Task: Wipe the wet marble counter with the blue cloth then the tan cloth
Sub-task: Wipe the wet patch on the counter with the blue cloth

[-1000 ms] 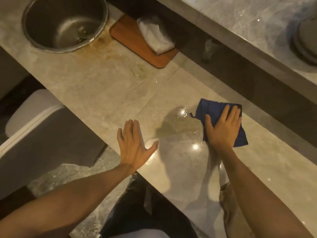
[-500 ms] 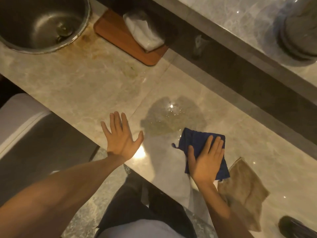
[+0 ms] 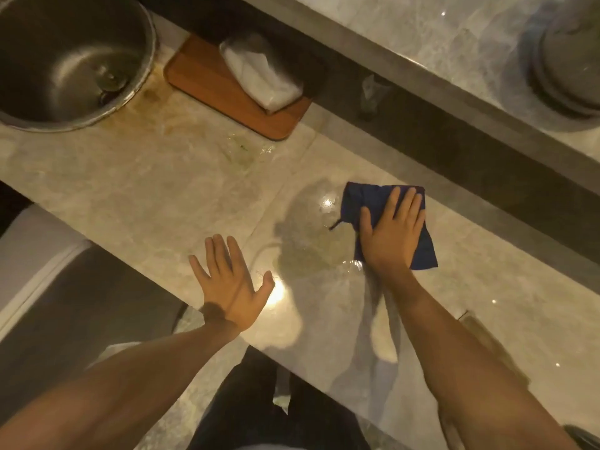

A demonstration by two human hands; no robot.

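Observation:
The blue cloth (image 3: 425,245) lies flat on the beige marble counter (image 3: 146,196), right of a wet, glinting patch (image 3: 311,241). My right hand (image 3: 393,232) presses palm-down on the cloth, fingers spread and pointing away from me. My left hand (image 3: 229,282) rests flat at the counter's near edge, fingers apart, holding nothing. The tan cloth (image 3: 487,342) shows only as a strip on the counter behind my right forearm; most of it is hidden.
A round steel sink (image 3: 65,60) is set in the counter at the far left. A wooden board (image 3: 207,86) with a white bagged item (image 3: 259,76) lies beside it. A raised ledge (image 3: 422,34) runs along the back. A dark object (image 3: 584,436) sits bottom right.
My right hand has pushed the blue cloth away from me, toward the back ledge, after pulling it near half a second ago. The left hand has stayed at the counter's edge.

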